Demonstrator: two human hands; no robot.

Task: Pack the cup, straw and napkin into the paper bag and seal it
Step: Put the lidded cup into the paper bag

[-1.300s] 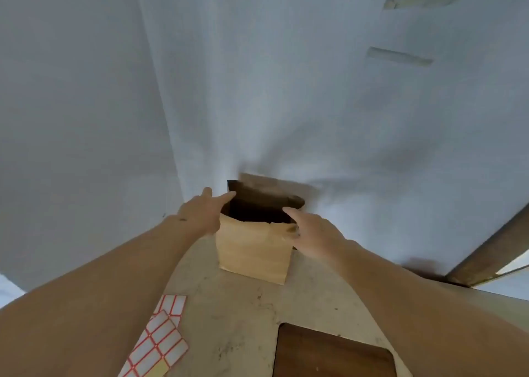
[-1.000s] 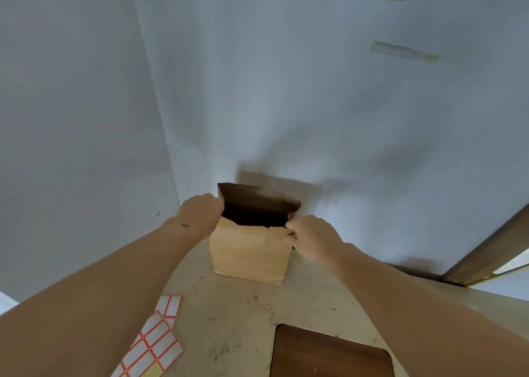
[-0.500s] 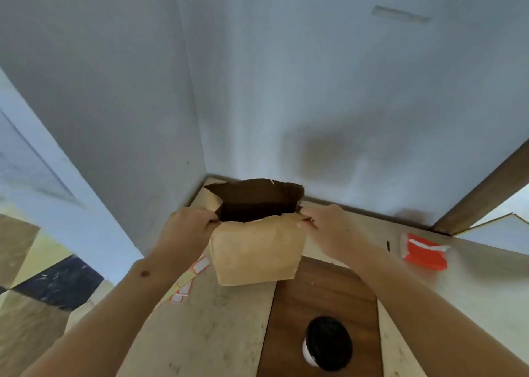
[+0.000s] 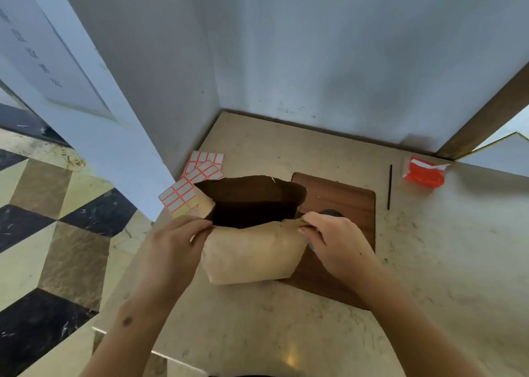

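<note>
Cup [image 4: 329,212] mostly hidden behind right hand [image 4: 335,239]

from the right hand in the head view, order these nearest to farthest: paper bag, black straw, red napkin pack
1. paper bag: the right hand pinches its right rim.
2. black straw: lying on the counter, beyond and to the right.
3. red napkin pack: farther right, near the back wall.

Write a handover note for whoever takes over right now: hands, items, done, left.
Left hand pinches the paper bag's left rim; right hand pinches the right rim, holding the mouth open.
Bag stands on the counter, partly over the wooden board; its inside is dark, contents not visible.
Cup: only a dark lid edge shows behind the right hand.
Black straw and red napkin pack lie to the right.
Label sheets lie left of the bag.
Done: bag opened. Left: pack all three, seal.
</note>
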